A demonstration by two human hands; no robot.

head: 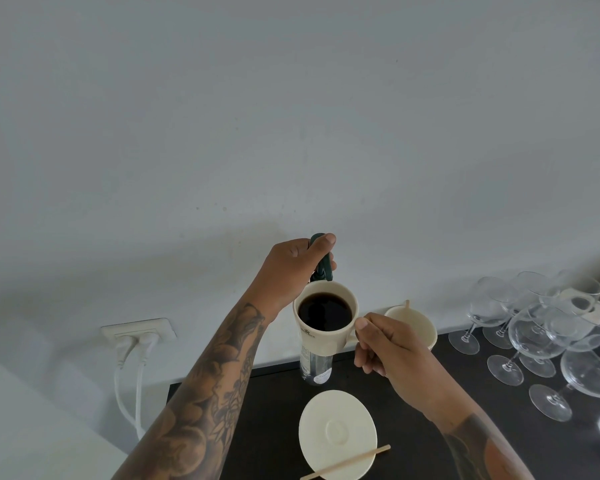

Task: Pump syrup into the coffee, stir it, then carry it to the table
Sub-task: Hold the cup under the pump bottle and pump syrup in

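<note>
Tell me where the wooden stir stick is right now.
In the head view, the stir stick lies across the saucer's near edge on the dark counter, below the held mug.

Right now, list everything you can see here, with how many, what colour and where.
coffee cup: one, cream, full of dark coffee, held up under the pump
syrup bottle: one, clear, on the counter behind the cup
pump: one, dark green, atop the bottle
saucer: one, cream, near counter edge
stir stick: one, wooden, lying across the saucer
second cup: one, cream, by the wall, a stick standing in it
wine glasses: several, clear, counter's right
counter: one, dark
wall socket: one, white, two plugs in
left hand: grips the pump
right hand: fingers hold the cup's handle
</note>
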